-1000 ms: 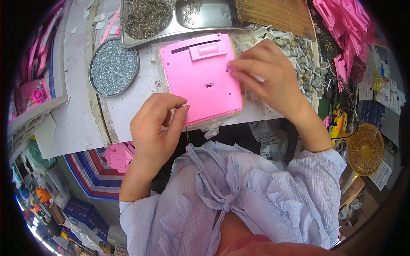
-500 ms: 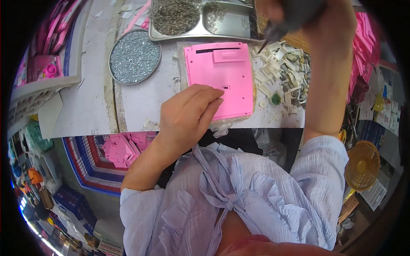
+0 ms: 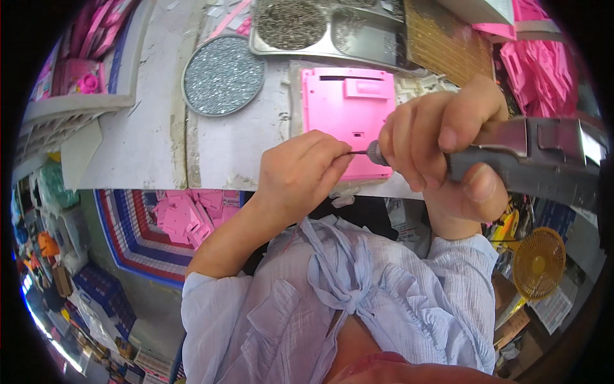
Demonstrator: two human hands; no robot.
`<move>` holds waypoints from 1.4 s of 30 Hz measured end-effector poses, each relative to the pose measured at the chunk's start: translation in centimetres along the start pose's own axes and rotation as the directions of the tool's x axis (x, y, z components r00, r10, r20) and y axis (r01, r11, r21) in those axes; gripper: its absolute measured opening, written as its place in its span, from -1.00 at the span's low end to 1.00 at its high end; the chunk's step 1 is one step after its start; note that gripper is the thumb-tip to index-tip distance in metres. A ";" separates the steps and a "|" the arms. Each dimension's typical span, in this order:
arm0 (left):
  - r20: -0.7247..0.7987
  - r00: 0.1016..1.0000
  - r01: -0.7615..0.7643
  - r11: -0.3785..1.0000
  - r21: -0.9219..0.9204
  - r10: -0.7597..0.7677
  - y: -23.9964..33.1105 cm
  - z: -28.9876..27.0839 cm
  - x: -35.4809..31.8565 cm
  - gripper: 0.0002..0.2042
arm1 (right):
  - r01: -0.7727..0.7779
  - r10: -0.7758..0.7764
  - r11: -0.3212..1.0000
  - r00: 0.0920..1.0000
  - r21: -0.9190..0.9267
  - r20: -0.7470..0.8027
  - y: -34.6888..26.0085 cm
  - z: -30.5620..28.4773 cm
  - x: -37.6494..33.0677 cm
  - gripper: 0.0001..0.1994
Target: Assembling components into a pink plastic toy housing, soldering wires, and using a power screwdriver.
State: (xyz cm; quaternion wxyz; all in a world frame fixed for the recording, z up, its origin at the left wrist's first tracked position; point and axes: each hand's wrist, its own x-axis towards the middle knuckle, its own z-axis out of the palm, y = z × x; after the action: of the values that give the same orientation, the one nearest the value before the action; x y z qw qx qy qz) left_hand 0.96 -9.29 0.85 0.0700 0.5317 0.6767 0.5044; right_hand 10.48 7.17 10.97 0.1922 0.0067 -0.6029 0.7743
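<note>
A pink plastic panel [image 3: 345, 109] lies flat on the grey worktable [image 3: 147, 141] in front of me. My right hand [image 3: 441, 153] grips a grey electric screwdriver [image 3: 531, 166] held sideways, its thin bit pointing left. My left hand [image 3: 300, 176] pinches the tip of that bit, fingers closed, just above the panel's near edge. Whether a screw sits between those fingertips is too small to tell.
A round tray of silvery bits [image 3: 224, 75] sits at the left, a metal tray of small screws [image 3: 313, 29] at the back. Pink plastic parts [image 3: 537, 64] pile at the right, more in a basket [image 3: 185, 217] below the table. A small yellow fan [image 3: 538, 262] stands at the lower right.
My right hand left the panel, rose out of view, and now is back holding the screwdriver close to the camera. My left hand shifted right to its bit.
</note>
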 end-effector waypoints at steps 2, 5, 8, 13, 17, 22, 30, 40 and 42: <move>0.022 0.999 -0.026 0.998 0.053 0.025 -0.3 -0.4 -0.2 -0.82 | 0.018 -0.018 1.000 1.000 0.016 -0.004 0.8 0.4 0.1 -0.65; 0.139 0.989 0.030 0.996 0.089 -0.043 -1.0 -1.9 0.3 -0.80 | 0.044 -0.044 0.999 0.999 0.028 0.012 1.3 0.4 0.4 -0.65; -0.141 0.985 0.151 0.873 0.463 -0.095 -7.5 -6.7 3.0 -0.79 | 0.094 -0.096 0.995 0.993 0.037 0.063 1.8 -1.8 1.0 -0.67; -0.157 0.982 0.187 0.699 0.690 -0.108 -11.1 -9.3 2.6 -0.89 | 0.120 -0.125 0.991 0.989 0.062 0.074 2.4 -2.5 1.2 -0.66; -0.190 0.964 0.259 0.813 0.522 -0.185 -11.9 -9.6 2.7 -0.90 | 0.126 -0.126 0.992 0.991 0.005 0.043 1.8 -2.9 0.0 -0.67; -0.177 0.980 0.181 0.773 0.608 -0.090 -12.5 -10.5 3.3 -0.89 | 0.096 -0.096 0.995 0.995 -0.008 -0.031 1.1 -3.3 -1.8 -0.67; -0.168 0.974 0.213 0.875 0.436 -0.153 -8.2 -7.5 4.1 -0.87 | 0.058 -0.065 0.997 0.986 -0.049 -0.152 -0.3 -3.7 -4.3 -0.66; 0.191 0.974 -0.149 0.977 0.152 0.119 -1.2 -0.1 4.6 -0.90 | 0.046 -0.063 0.996 0.974 -0.082 -0.216 -0.5 -4.4 -5.8 -0.64; 0.214 0.967 -0.173 0.975 0.141 0.141 -1.3 0.3 4.7 -0.89 | 0.025 -0.038 0.998 0.975 -0.062 -0.219 -0.5 -4.6 -6.2 -0.62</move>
State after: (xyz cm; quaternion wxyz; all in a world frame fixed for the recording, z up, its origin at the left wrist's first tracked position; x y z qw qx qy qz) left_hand -1.70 -5.30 1.81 0.0558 0.6363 0.6596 0.3961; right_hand 17.38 9.77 8.72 0.2703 -0.0751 -0.6001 0.7491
